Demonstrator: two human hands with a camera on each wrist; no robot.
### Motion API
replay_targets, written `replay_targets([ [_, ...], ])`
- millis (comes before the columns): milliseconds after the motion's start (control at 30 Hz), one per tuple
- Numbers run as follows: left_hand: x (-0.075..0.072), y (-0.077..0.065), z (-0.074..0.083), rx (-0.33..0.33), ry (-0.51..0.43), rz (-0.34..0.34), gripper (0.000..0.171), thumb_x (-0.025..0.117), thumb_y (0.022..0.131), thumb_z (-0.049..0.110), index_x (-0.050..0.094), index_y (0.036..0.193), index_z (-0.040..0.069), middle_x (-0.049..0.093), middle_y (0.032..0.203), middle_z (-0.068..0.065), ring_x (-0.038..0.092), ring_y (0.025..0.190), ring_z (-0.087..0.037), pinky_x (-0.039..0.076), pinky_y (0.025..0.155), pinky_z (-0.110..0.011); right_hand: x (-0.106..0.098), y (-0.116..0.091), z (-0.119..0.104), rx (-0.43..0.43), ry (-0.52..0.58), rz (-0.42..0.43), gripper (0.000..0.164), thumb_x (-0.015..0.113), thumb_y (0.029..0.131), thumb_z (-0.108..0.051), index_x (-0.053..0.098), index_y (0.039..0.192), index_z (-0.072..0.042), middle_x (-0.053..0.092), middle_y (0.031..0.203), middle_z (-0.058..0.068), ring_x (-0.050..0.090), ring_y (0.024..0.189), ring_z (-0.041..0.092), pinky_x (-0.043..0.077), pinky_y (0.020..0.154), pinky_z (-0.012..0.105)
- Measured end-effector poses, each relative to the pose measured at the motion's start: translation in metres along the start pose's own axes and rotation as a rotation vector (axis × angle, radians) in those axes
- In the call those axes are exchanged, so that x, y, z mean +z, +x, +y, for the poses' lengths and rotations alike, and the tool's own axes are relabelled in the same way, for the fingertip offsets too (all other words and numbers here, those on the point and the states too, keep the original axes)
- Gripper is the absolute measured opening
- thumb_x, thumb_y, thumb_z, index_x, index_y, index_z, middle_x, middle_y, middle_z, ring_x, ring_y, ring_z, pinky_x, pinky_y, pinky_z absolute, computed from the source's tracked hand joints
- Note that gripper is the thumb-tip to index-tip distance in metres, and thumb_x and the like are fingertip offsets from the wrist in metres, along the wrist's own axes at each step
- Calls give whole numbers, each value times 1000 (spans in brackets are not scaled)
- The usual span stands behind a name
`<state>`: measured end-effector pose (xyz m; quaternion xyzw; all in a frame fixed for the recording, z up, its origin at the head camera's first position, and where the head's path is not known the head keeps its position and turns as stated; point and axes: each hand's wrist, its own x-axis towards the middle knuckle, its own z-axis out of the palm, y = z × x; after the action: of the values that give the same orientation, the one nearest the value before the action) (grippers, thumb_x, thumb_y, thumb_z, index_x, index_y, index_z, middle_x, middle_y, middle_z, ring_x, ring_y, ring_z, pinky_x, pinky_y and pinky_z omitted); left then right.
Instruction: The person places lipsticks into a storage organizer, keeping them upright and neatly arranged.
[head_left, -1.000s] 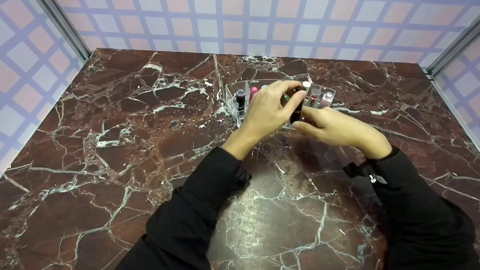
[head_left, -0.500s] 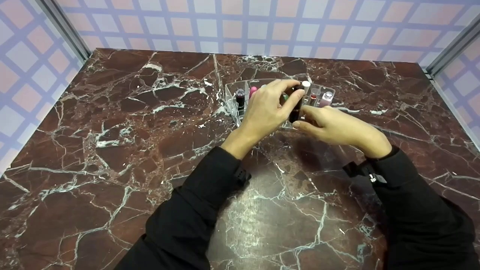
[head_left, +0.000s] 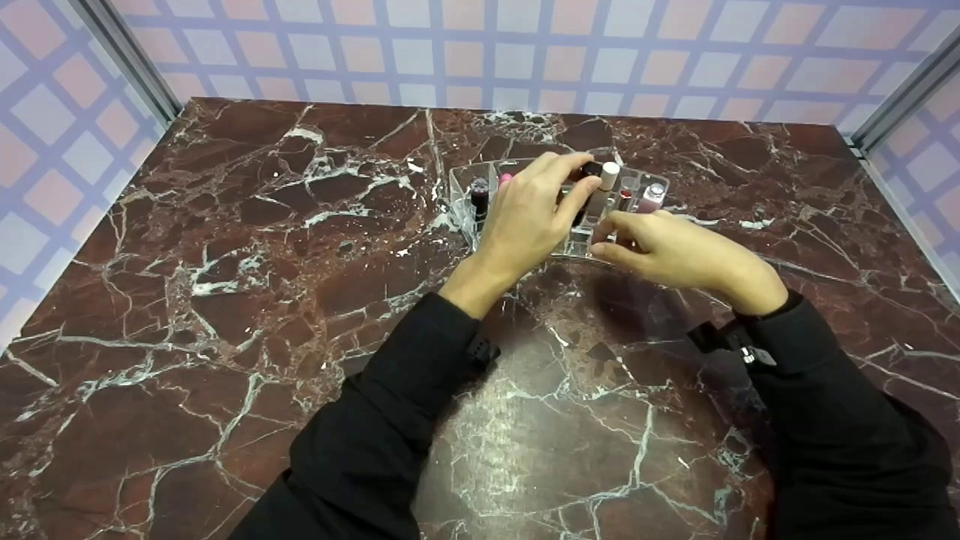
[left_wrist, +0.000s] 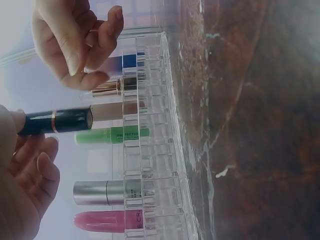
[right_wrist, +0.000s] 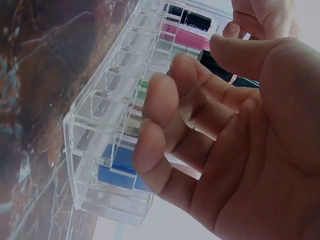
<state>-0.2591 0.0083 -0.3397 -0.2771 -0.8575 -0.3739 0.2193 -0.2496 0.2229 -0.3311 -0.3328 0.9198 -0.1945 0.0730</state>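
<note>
My left hand pinches a black lipstick tube with a thin gold band. In the left wrist view its lower end is free, over the row of tubes in a clear acrylic organizer. My right hand is just to the right of it, at the organizer's front, its fingers loosely bent with nothing between them. Beside the lipstick stand a green tube and a white-capped tube. A silver tube and a pink tube stand farther along the row.
A dark tube with a clear top stands in the organizer's left compartment. At its right end are a red lipstick and a pale pink bottle. The organizer rests on a brown marbled table below a checked back wall.
My right fingers have come off the black lipstick tube. My left hand has shifted it slightly left and back, and the white-capped tube now shows more.
</note>
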Motion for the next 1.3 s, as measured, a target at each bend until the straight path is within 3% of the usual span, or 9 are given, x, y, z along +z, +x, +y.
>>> replay_targets([
  [167, 0, 0, -3, 10, 24, 35, 36, 57, 105, 29, 64, 131, 5, 70, 118, -8, 62, 70, -11, 49, 65, -17, -2, -1, 1, 27, -29, -13, 16, 63, 102, -27, 69, 107, -12, 68, 86, 3, 58, 60, 12, 51, 61, 35],
  [300, -1, -1, -4, -29, 46, 30, 35, 56, 105, 28, 63, 132, 6, 70, 118, -8, 64, 73, -12, 51, 69, -18, -4, -3, 2, 48, -41, -16, 13, 66, 100, -22, 70, 106, -11, 70, 89, 3, 60, 64, 12, 53, 65, 38],
  [467, -1, -1, -7, -82, 74, 2, 35, 55, 106, 25, 60, 135, 5, 69, 120, -9, 68, 84, -15, 54, 77, -21, -5, -5, 3, 60, -61, -17, 14, 66, 100, -23, 72, 106, -11, 69, 91, 3, 60, 67, 14, 53, 69, 41],
  [600, 0, -2, -10, -112, 93, -11, 35, 54, 107, 24, 60, 135, 4, 70, 119, -11, 68, 83, -17, 55, 77, -23, -6, -6, 3, 76, -73, -28, 16, 65, 101, -26, 72, 107, -12, 65, 96, 4, 60, 73, 15, 52, 72, 42],
  [867, 0, -2, -14, -161, 117, -48, 36, 51, 108, 25, 59, 137, 6, 67, 129, -11, 70, 92, -17, 55, 84, -25, -5, -4, 5, 83, -91, -47, 20, 63, 102, -28, 72, 108, -11, 68, 85, 1, 59, 63, 13, 52, 68, 42],
  [1300, 1, -2, -15, -202, 131, -65, 36, 54, 107, 26, 60, 137, 7, 64, 131, -9, 68, 87, -15, 55, 76, -22, -4, -4, 5, 93, -94, -65, 20, 63, 102, -28, 71, 109, -10, 67, 80, 1, 58, 59, 13, 51, 64, 40],
])
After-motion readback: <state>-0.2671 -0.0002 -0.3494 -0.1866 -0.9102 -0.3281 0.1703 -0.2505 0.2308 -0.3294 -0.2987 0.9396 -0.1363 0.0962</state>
